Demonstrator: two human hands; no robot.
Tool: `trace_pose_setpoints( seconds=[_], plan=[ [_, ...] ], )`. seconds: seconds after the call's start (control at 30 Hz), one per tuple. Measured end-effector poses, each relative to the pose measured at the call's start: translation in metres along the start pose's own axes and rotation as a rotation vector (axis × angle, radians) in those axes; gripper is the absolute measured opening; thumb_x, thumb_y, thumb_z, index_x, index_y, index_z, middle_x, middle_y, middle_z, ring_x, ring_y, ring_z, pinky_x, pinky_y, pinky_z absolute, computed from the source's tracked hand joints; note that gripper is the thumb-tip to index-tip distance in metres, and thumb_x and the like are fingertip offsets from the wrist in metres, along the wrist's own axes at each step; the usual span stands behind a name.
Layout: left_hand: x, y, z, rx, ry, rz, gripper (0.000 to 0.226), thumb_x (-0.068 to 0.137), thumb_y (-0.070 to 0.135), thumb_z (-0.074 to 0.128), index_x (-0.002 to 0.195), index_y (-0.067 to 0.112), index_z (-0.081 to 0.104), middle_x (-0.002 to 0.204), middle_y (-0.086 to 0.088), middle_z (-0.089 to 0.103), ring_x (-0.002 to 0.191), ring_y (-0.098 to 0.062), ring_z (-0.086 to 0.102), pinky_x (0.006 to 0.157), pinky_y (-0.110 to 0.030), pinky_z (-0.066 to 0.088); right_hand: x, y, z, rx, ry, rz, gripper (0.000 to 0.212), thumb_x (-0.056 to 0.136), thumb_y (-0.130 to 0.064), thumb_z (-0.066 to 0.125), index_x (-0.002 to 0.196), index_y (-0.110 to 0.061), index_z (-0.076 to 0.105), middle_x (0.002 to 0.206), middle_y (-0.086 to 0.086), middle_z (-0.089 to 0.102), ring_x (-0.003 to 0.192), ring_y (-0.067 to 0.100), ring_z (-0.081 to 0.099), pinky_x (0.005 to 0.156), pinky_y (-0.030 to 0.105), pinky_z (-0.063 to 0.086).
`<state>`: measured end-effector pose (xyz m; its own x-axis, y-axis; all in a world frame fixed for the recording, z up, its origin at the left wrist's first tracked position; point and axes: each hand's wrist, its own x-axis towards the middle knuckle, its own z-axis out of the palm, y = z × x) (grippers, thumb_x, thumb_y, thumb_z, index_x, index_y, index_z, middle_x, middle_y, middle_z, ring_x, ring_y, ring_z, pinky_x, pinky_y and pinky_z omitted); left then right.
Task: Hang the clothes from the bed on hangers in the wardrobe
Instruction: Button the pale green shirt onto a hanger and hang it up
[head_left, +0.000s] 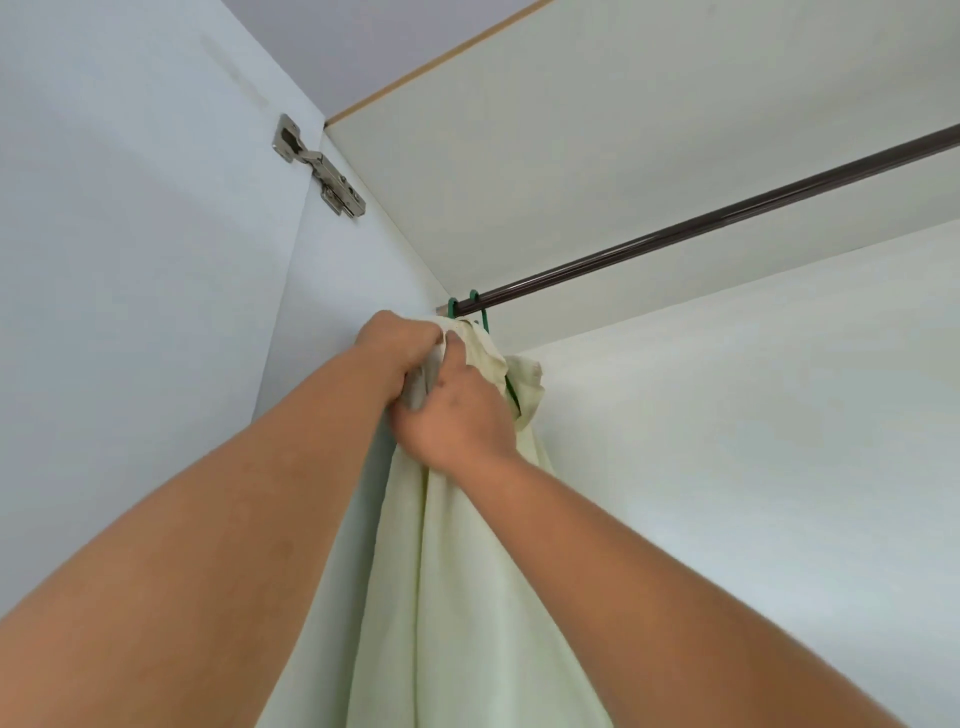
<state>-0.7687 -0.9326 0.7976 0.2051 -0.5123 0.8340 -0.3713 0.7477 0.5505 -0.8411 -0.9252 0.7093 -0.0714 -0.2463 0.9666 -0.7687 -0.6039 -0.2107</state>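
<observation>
High at the rail's left end, the pale green cotton garment (467, 597) is gripped at its collar by the left hand (400, 353) and right hand (457, 410), over a green wire hanger (480, 312) hooked on the dark metal rail (727, 218); the collar should be eased evenly onto both hanger shoulders

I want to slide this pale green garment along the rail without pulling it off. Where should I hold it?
Probably grip the green hanger at its neck just under the rail, coming from below and in front. Its hook rides the rail, so it slides; the pale green garment is only draped. Both the left hand and right hand now hold cloth.
</observation>
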Motion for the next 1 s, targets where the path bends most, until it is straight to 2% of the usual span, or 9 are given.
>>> trace_pose_setpoints(
  seconds=[0.07, 0.13, 0.27, 0.37, 0.57, 0.67, 0.77, 0.9, 1.0],
  plan=[
    [-0.010, -0.011, -0.004, 0.252, 0.056, 0.078, 0.017, 0.079, 0.018, 0.061, 0.091, 0.007, 0.058, 0.083, -0.009, 0.057, 0.077, -0.027, 0.057, 0.063, -0.027, 0.044, -0.023, 0.004, 0.008, -0.002, -0.067, 0.050, 0.101, 0.076, -0.046, 0.062, 0.150, -0.033, -0.005, 0.130, 0.006, 0.042, 0.121, 0.033, 0.040, 0.094, 0.045, 0.042],
    [-0.028, -0.021, -0.007, 0.383, 0.038, 0.122, 0.017, 0.078, 0.013, 0.059, 0.093, 0.006, 0.057, 0.086, -0.009, 0.058, 0.082, -0.027, 0.058, 0.065, -0.027, 0.046, -0.047, 0.007, 0.013, 0.001, -0.151, 0.133, 0.109, 0.074, -0.036, 0.066, 0.148, -0.037, -0.014, 0.134, 0.003, 0.033, 0.124, 0.031, 0.034, 0.097, 0.047, 0.042],
    [-0.070, -0.031, -0.014, 0.474, -0.013, 0.102, 0.018, 0.078, 0.014, 0.059, 0.094, 0.006, 0.056, 0.090, -0.009, 0.060, 0.077, -0.023, 0.055, 0.062, -0.026, 0.042, -0.085, 0.001, 0.013, 0.077, -0.278, 0.235, 0.111, 0.076, -0.019, 0.065, 0.147, -0.040, -0.019, 0.133, 0.000, 0.030, 0.120, 0.026, 0.038, 0.096, 0.043, 0.046],
    [-0.108, -0.033, -0.020, 0.512, -0.063, 0.014, 0.020, 0.083, 0.017, 0.059, 0.099, 0.007, 0.054, 0.088, -0.005, 0.056, 0.074, -0.017, 0.052, 0.059, -0.027, 0.039, -0.116, -0.010, 0.003, 0.096, -0.354, 0.246, 0.107, 0.078, -0.015, 0.061, 0.148, -0.038, -0.016, 0.129, 0.001, 0.033, 0.112, 0.026, 0.049, 0.088, 0.041, 0.051],
    [-0.197, -0.044, -0.033, 0.495, -0.063, -0.114, 0.017, 0.092, 0.020, 0.048, 0.099, 0.011, 0.061, 0.091, -0.002, 0.060, 0.089, -0.022, 0.056, 0.081, -0.033, 0.049, -0.180, -0.018, -0.031, 0.173, -0.421, 0.250, 0.099, 0.080, -0.006, 0.055, 0.151, -0.034, -0.008, 0.130, 0.005, 0.035, 0.103, 0.027, 0.055, 0.076, 0.036, 0.051],
    [-0.250, -0.044, -0.049, 0.532, -0.054, -0.154, 0.027, 0.090, 0.016, 0.046, 0.114, 0.016, 0.059, 0.111, -0.004, 0.063, 0.105, -0.024, 0.058, 0.091, -0.033, 0.048, -0.223, -0.022, -0.050, 0.236, -0.474, 0.265, 0.097, 0.081, -0.010, 0.057, 0.152, -0.031, -0.005, 0.133, 0.004, 0.033, 0.112, 0.028, 0.052, 0.083, 0.033, 0.048],
    [-0.305, -0.043, -0.068, 0.646, -0.036, -0.129, 0.037, 0.088, 0.016, 0.048, 0.125, 0.015, 0.053, 0.123, -0.003, 0.060, 0.120, -0.025, 0.050, 0.098, -0.033, 0.042, -0.264, -0.030, -0.064, 0.283, -0.482, 0.297, 0.091, 0.082, -0.018, 0.061, 0.152, -0.026, 0.003, 0.135, 0.009, 0.033, 0.114, 0.031, 0.052, 0.089, 0.035, 0.048],
    [-0.390, -0.036, -0.114, 0.849, 0.015, -0.058, 0.043, 0.087, 0.020, 0.050, 0.130, 0.017, 0.045, 0.126, 0.001, 0.052, 0.122, -0.023, 0.039, 0.095, -0.036, 0.039, -0.316, -0.064, -0.077, 0.396, -0.415, 0.366, 0.076, 0.084, -0.035, 0.062, 0.146, -0.021, 0.020, 0.129, 0.011, 0.041, 0.110, 0.034, 0.055, 0.087, 0.040, 0.050],
    [-0.456, -0.027, -0.172, 1.031, 0.067, -0.050, 0.049, 0.086, 0.020, 0.052, 0.134, 0.017, 0.042, 0.126, 0.000, 0.049, 0.119, -0.024, 0.038, 0.090, -0.035, 0.033, -0.362, -0.113, -0.081, 0.544, -0.463, 0.381, 0.072, 0.083, -0.030, 0.066, 0.142, -0.023, 0.025, 0.132, 0.007, 0.041, 0.114, 0.031, 0.052, 0.089, 0.039, 0.048]
  ],
)
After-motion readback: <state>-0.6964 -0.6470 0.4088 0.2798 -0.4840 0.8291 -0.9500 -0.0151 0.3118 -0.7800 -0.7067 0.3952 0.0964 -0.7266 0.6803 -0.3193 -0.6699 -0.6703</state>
